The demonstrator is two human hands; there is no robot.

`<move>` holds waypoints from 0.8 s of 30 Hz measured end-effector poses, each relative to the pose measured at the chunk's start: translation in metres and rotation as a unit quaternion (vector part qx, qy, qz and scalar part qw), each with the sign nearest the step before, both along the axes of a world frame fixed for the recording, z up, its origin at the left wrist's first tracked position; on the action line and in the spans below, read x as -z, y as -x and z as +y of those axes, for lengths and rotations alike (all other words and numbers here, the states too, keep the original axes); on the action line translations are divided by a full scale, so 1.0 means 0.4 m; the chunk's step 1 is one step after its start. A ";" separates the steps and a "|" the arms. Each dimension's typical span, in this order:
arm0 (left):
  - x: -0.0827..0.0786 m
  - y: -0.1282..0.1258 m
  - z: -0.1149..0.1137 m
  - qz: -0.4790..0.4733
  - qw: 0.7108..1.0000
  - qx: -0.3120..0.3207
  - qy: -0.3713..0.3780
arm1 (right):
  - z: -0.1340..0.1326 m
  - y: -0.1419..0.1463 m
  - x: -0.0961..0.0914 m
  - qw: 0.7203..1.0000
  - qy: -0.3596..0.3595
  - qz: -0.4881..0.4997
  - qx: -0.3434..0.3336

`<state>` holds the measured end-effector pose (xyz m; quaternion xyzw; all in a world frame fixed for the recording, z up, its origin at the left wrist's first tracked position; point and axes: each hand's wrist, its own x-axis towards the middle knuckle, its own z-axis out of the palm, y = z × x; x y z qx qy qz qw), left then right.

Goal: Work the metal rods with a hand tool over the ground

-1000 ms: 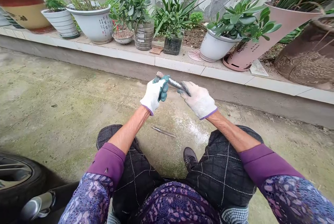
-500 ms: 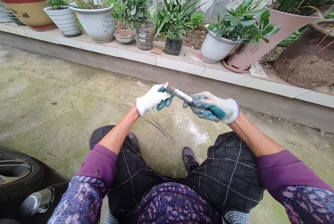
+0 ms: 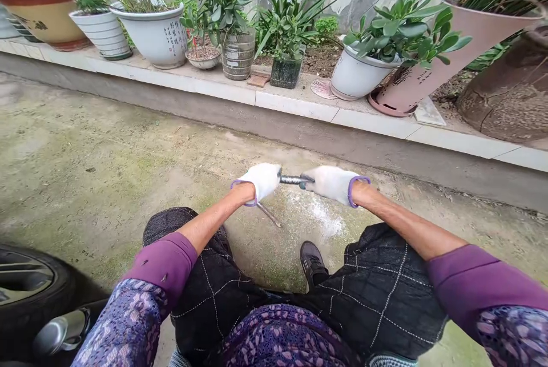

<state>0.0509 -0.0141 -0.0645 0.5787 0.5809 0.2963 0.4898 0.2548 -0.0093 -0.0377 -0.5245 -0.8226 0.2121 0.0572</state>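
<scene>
My left hand wears a white work glove with a purple-edged cuff. Its fingers are closed round one end of a short rod. The stretch of rod that shows between my hands is silvery and ridged; both its ends are hidden. My right hand, gloved the same way, grips the other end with its back turned up. I hold the rod nearly level above the ground, in front of my knees. Below my left cuff, a thin stick lies on the ground. White powder is scattered beneath my right hand.
A low tiled ledge crosses ahead, carrying several potted plants, among them a white pot and a tall pink pot. A vehicle tyre and a shiny metal cylinder are close at lower left. My shoe rests below.
Both hands have lowered and turned backs-up. The rod went from slanting to nearly level, and less of it shows. My right hand no longer shows its palm side.
</scene>
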 end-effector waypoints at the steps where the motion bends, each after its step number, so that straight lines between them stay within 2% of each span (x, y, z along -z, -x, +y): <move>1: -0.013 0.007 0.011 0.003 1.000 -0.006 -0.026 | 0.015 -0.001 -0.009 1.000 -0.004 -0.017 0.001; 3: -0.040 0.018 0.026 -0.037 0.997 -0.030 -0.054 | 0.042 0.000 -0.033 0.998 -0.020 -0.063 -0.001; 6: -0.073 0.020 0.031 -0.177 0.981 -0.074 -0.011 | 0.073 0.011 -0.068 0.990 -0.083 -0.110 -0.003; 8: -0.085 0.017 0.030 -0.244 0.965 -0.090 0.010 | 0.092 0.021 -0.080 0.988 -0.119 -0.103 0.001; 11: -0.090 0.015 0.028 -0.279 0.954 -0.104 0.009 | 0.127 0.031 -0.079 0.986 -0.140 -0.088 0.017; 16: -0.092 0.024 0.018 -0.279 0.956 -0.086 0.016 | 0.180 0.030 -0.062 0.991 -0.115 -0.026 0.056; 18: -0.093 0.032 0.010 -0.273 0.959 -0.073 0.024 | 0.179 0.033 -0.069 0.993 -0.095 0.012 0.074; 20: -0.089 0.042 0.003 -0.270 0.961 -0.054 0.035 | 0.160 0.039 -0.088 0.991 -0.040 0.070 0.104; 22: -0.081 0.052 -0.001 -0.265 0.963 -0.034 0.043 | 0.130 0.045 -0.113 0.977 0.049 0.160 0.133; 24: -0.072 0.063 -0.003 -0.254 0.966 -0.017 0.041 | 0.098 0.045 -0.135 0.950 0.145 0.244 0.133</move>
